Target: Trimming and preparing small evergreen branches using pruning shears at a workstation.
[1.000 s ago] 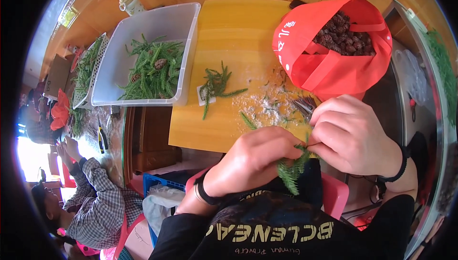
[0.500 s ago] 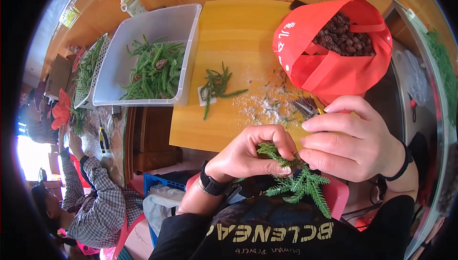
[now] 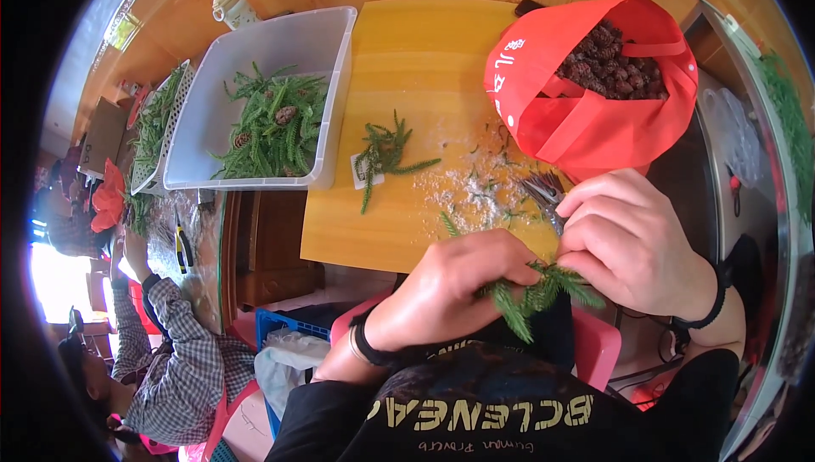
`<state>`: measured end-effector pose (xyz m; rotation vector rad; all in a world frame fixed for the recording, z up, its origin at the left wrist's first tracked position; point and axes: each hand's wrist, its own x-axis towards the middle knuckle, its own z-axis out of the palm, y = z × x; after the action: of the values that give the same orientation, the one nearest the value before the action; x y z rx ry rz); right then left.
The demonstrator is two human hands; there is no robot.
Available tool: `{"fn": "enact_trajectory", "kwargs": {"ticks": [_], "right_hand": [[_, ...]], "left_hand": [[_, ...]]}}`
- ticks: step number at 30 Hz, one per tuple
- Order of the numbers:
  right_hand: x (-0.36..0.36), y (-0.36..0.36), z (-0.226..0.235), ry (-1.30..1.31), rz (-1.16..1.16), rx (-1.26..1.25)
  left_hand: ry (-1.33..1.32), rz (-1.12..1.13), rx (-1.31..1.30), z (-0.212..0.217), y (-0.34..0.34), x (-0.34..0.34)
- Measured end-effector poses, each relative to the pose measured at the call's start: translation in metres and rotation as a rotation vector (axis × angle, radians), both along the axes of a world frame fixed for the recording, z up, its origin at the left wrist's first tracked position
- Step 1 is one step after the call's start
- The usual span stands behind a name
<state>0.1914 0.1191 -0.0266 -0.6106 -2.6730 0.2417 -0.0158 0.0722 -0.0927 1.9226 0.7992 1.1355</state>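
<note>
Green sprig held between two hands off the tabletop's near edge

In the head view, the left hand point(image 3: 471, 280) pinches a green sprig point(image 3: 531, 305) between thumb and fingers, probably to steady it for the other hand. The right hand point(image 3: 632, 237) bends its fingers close together at the sprig's upper side; whether they grip it, I cannot tell. Holding it clear of the tabletop point(image 3: 407, 55) likely gives the fingers room (the hands themselves hide the stem).

Beyond the right hand, a red bag point(image 3: 577, 135) of brown cones point(image 3: 611, 63) crowds that side, its mouth open, presumably for easy reach. White flecks point(image 3: 484, 195) and another sprig point(image 3: 386, 148) lie ahead. A clear bin point(image 3: 204, 144) of greenery point(image 3: 297, 140) stands farther left; a co-worker point(image 3: 187, 335) sits beyond.
</note>
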Motion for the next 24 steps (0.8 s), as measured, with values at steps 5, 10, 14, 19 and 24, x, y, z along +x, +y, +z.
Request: {"fn": "enact_trajectory", "kwargs": {"ticks": [5,10,14,19,24], "right_hand": [[0.0,0.0,0.01,0.12,0.158,0.225],[0.002,-0.003,0.007,0.082,0.208,0.314],[0.004,-0.005,0.006,0.077,0.207,0.351],[0.003,-0.002,0.003,0.041,0.163,0.277],[0.008,0.005,-0.003,0.012,0.039,0.018]], "left_hand": [[-0.361,-0.264,-0.487,-0.011,0.003,-0.008],[-0.505,-0.389,-0.718,-0.007,0.001,-0.006],[-0.563,-0.423,-0.823,-0.008,0.001,-0.003],[-0.314,-0.281,-0.448,-0.013,0.004,0.0],[0.079,-0.067,-0.024,-0.003,0.004,0.008]]}}
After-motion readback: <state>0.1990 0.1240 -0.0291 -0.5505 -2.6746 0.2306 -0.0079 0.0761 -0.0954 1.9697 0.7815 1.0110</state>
